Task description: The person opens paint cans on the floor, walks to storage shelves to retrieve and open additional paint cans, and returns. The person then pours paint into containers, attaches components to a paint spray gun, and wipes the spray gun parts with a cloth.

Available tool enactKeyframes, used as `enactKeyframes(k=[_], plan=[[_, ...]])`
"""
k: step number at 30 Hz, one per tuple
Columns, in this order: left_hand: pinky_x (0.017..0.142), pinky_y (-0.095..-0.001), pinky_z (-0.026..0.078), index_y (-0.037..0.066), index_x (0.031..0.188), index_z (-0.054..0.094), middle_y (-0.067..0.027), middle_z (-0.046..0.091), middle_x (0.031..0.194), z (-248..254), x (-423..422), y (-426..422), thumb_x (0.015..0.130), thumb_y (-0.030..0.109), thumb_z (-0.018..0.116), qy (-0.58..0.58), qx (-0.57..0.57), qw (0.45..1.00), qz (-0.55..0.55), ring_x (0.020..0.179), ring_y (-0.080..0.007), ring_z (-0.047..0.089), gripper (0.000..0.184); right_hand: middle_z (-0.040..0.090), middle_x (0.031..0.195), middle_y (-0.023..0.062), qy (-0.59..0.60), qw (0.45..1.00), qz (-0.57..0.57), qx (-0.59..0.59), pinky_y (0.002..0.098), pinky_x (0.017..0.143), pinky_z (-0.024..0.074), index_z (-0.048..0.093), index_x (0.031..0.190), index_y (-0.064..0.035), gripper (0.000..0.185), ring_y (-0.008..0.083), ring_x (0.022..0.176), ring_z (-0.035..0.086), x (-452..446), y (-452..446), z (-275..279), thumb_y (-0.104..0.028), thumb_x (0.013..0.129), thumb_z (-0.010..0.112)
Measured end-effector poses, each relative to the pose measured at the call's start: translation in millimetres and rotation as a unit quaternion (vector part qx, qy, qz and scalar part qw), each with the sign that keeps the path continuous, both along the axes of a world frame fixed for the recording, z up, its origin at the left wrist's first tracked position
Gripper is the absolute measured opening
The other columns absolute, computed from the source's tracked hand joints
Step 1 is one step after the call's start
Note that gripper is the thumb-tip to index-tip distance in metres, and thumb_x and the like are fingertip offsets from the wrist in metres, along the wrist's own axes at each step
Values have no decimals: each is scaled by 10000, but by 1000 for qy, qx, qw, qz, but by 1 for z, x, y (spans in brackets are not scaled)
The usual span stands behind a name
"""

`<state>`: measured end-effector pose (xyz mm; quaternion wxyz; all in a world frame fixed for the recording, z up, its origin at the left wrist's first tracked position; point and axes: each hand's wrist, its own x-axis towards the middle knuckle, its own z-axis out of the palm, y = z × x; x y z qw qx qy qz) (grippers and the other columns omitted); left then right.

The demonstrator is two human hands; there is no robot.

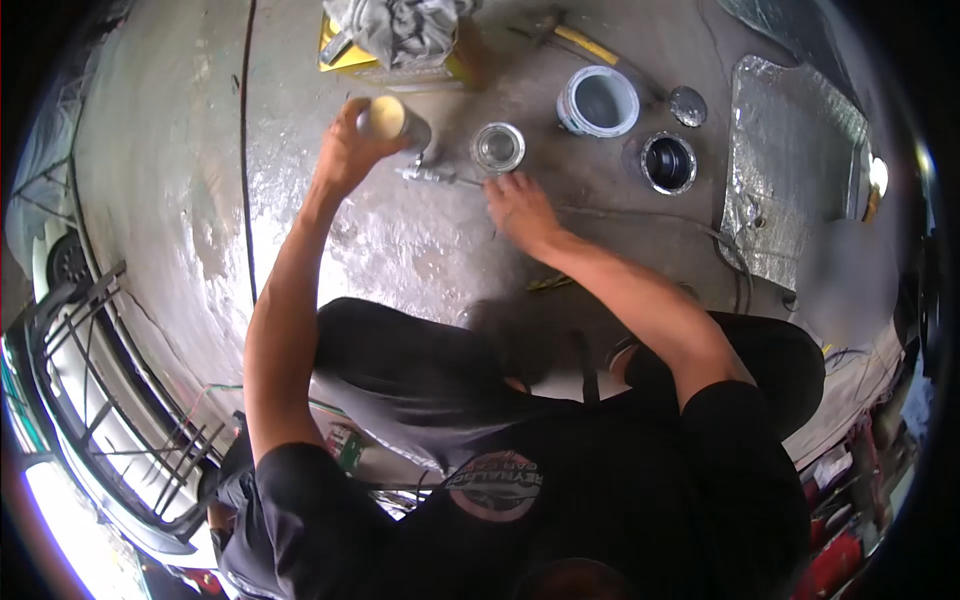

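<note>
The cup, tilted, is gripped in the left hand, near a metal fitting. The right hand, narrow-fingered, is just beside the jar; I cannot tell whether it holds anything. Right of the jar stand a bucket and a can.

A grey, cream-topped cylinder is held at left, beside a silvery tool; a clear jar is stood farther right.

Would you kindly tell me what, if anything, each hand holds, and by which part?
The left hand holds a cylindrical container by its side, near the yellowish end. Whether the right hand grips anything cannot be told.
</note>
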<state>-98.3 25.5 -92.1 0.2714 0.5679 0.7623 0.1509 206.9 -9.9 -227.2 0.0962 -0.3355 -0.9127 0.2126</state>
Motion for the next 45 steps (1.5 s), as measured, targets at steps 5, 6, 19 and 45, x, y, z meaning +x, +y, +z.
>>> enactKeyframes(k=[5,6,19,45], plan=[[978,-482,561,-32,1403,548,-266,661,1292,14,-3,-40,690,276,972,17,26,998,-46,1177,-407,671,885,632,1238,227,-8,981,-49,-185,544,963,511,517,1481,-55,548,408,1161,629,-50,-10,11,-206,962,612],[974,-482,560,-25,1409,549,-263,667,1278,21,2,-45,689,258,969,46,39,997,-55,1168,-409,671,880,633,1256,230,-7,970,-54,-239,551,997,494,517,1496,-70,576,414,1191,615,-58,-8,14,-221,952,631],[787,-410,585,-35,1352,619,-183,622,1203,114,68,-65,680,226,982,-12,-24,997,-70,930,-312,689,807,706,793,210,23,952,53,-302,544,685,554,574,1490,-159,541,431,730,695,26,-3,114,-233,963,674],[738,-421,585,-80,1265,628,-164,628,1091,180,222,8,643,243,939,-71,128,981,-127,858,-323,699,767,719,1046,200,47,959,115,-254,499,794,548,518,1522,-78,771,420,911,705,183,95,175,-36,771,687]])
